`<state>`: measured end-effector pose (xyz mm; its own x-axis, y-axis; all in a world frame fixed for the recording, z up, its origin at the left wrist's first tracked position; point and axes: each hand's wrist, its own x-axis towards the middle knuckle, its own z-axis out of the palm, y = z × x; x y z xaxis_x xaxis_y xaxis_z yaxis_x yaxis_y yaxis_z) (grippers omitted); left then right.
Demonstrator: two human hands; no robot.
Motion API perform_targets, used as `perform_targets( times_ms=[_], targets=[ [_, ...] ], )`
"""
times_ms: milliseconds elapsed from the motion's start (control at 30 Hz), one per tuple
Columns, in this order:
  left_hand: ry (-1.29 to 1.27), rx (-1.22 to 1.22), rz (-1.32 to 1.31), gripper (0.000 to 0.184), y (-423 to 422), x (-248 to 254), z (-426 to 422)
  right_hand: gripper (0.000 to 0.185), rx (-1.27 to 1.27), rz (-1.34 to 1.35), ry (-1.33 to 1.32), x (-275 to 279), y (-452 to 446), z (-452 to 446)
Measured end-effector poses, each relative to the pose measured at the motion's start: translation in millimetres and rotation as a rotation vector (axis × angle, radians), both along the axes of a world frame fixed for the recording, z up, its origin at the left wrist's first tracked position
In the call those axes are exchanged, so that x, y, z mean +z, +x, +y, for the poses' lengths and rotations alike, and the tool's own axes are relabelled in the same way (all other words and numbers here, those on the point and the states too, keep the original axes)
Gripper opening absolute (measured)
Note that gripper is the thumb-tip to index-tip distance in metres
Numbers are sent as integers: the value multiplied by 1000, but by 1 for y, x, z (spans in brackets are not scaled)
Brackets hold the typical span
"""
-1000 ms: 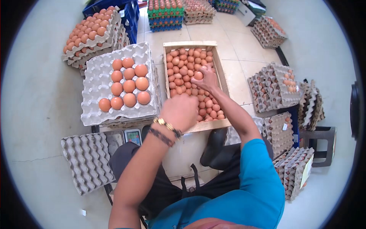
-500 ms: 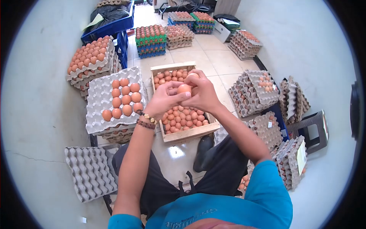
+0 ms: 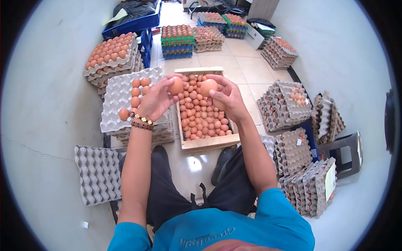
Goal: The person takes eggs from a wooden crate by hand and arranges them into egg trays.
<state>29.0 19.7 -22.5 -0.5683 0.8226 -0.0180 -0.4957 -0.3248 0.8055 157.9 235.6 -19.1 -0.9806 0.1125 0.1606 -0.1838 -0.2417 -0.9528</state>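
A brown egg [image 3: 176,86] is in my left hand [image 3: 158,98], fingers closed around its side. My right hand [image 3: 229,99] grips another brown egg [image 3: 208,87] between thumb and fingers. Both eggs are held up, apart from each other, over a wooden crate [image 3: 209,143] filled with loose brown eggs [image 3: 201,121]. Left of the crate, a grey egg tray [image 3: 118,95] tops a stack, with several eggs in its cups. My left hand and wrist cover part of that tray.
An egg-less grey tray [image 3: 97,175] lies at the lower left. Stacked trays of eggs [image 3: 111,52] stand behind it, and more stacks [image 3: 284,104] line the right wall near a grey plastic stool [image 3: 347,154]. Green and blue trays [image 3: 177,42] stand at the back.
My hands were close together with the eggs between them. They have moved apart, each with an egg, and more of the crate shows. The view has shifted slightly.
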Motion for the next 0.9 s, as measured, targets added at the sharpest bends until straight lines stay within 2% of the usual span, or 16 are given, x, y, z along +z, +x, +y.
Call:
perform_targets(
  times_ms=[67, 167, 300, 333, 467, 567, 633, 767, 800, 900],
  targets=[
    [-29, -29, -44, 28, 12, 7, -2, 47, -38, 34, 131, -2, -6, -6],
    [-99, -94, -36, 26, 13, -11, -5, 46, -64, 141, 295, -5, -9, -14],
    [-255, 3, 193, 40, 31, -6, -2, 43, -135, 179, 471, -7, -13, -28],
    [-247, 33, 189, 51, 35, -5, -1, 40, -155, 100, 512, 0, -8, -34],
    [-292, 168, 338, 57, 39, -12, 5, 40, -248, 193, 619, -15, -17, -40],
    [-373, 271, 468, 52, 38, -18, 9, 42, -251, 291, 621, -24, -23, -43],
    [-365, 257, 513, 46, 36, -19, 8, 43, -259, 288, 602, -23, -24, -46],
    [-394, 284, 517, 42, 17, -10, -25, 44, -275, 226, 569, -8, -16, -46],
    [-462, 272, 520, 42, 12, 2, -42, 42, -348, 271, 633, -5, -15, -44],
    [-568, 447, 586, 41, -14, 1, -95, 35, -287, 61, 354, -2, -12, -32]
  ],
)
